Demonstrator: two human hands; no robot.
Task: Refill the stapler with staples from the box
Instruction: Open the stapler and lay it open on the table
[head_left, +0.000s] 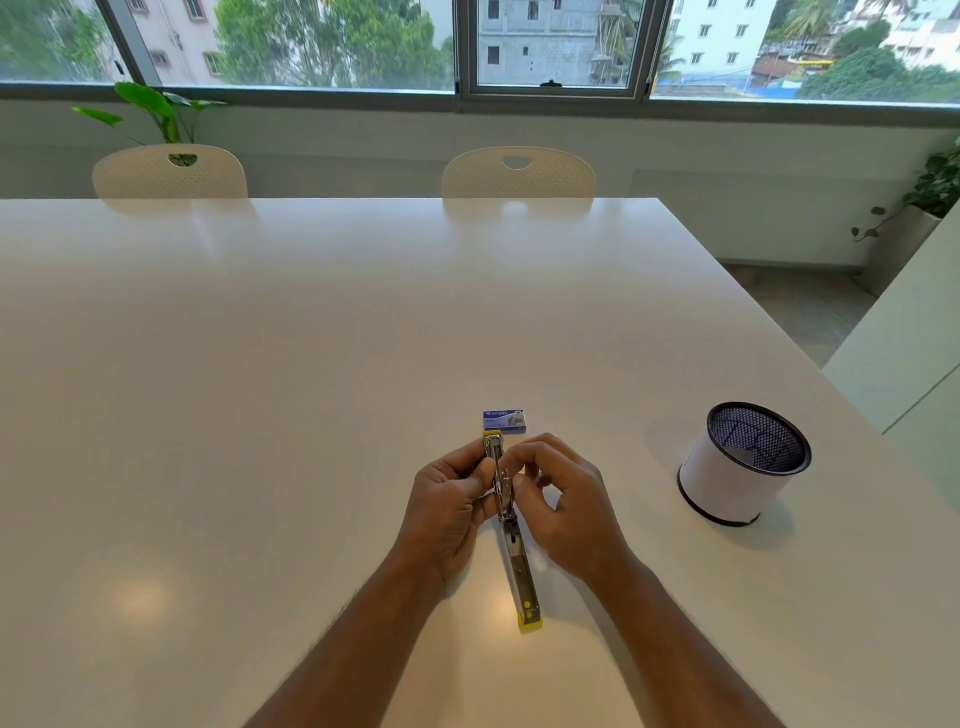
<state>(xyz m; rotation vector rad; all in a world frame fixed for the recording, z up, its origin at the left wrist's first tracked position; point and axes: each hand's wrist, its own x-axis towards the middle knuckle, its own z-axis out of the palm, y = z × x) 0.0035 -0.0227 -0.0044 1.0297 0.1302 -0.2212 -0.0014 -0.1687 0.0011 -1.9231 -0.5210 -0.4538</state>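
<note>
1. The white table (311, 338) has a glossy top that reflects the window light, and it fills most of the view. Two pale chairs (518, 174) stand at its far edge.
2. A round mesh pen holder (740, 465) wrapped in a white band stands on the table, well apart to the right of the hands.
3. The left hand (449, 506) is curled around the left side of the stapler, with its thumb and fingers closed on the metal part near the hinge.
4. The right hand (563, 501) is on the opposite side, its fingertips pinched together right at the hinge; whether they hold a strip of staples cannot be told.
5. The stapler (514, 545) lies swung fully open in a long straight line on the table, running from just below the box toward the camera. It is silver metal with a yellow tip at each end, and the inner channel of the near half faces up.
6. The staple box (504, 421) is small and blue with white lettering. It lies flat on the table just beyond the stapler's far end.
</note>
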